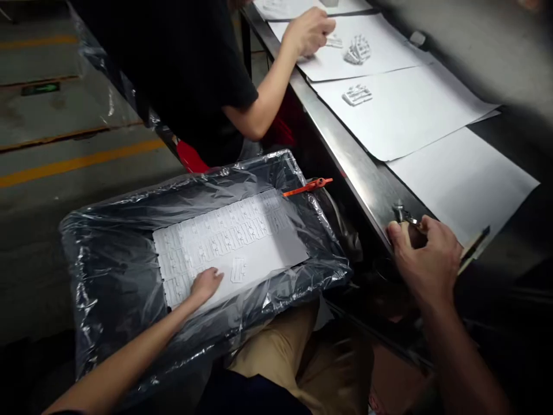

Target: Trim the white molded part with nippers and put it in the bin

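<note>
My left hand (207,286) rests low over flat, pale slotted pieces (233,237), laid in rows on a white sheet (276,259) inside a plastic-lined tray. Its fingers are loosely stretched, and I see nothing held in them. One loose pale piece (239,270) lies just right of the fingertips. At the bench edge, the curled thumb and fingers of my right hand (427,259) close round a small shiny metal tool (404,214), whose kind I cannot make out. A thin dark-tipped stick (474,249) shows beyond that hand; whether it is held is unclear.
The dark tray (108,276) has clear plastic film over its rim. An orange tool (309,187) lies across its far right corner. On the metal-edged bench (345,155) are white sheets (401,109) with small stacks of pieces (357,95). A co-worker's hand (309,31) reaches over them.
</note>
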`<act>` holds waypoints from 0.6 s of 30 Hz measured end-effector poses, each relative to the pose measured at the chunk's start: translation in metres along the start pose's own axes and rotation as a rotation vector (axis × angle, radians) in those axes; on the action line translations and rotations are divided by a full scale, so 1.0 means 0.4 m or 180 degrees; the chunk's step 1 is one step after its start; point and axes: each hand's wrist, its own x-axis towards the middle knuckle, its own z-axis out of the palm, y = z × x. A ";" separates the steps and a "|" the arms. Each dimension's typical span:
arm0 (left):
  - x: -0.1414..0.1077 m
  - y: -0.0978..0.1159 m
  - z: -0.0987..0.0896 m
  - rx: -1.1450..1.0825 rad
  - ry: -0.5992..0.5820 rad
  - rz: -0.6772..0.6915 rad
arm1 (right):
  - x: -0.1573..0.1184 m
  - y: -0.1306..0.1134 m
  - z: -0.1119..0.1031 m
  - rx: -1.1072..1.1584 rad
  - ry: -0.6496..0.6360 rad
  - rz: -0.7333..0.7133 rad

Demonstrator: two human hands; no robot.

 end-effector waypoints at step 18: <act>-0.064 -0.039 -0.080 0.0391 -0.0361 0.0721 | 0.011 -0.066 -0.014 0.0926 -0.0301 0.0482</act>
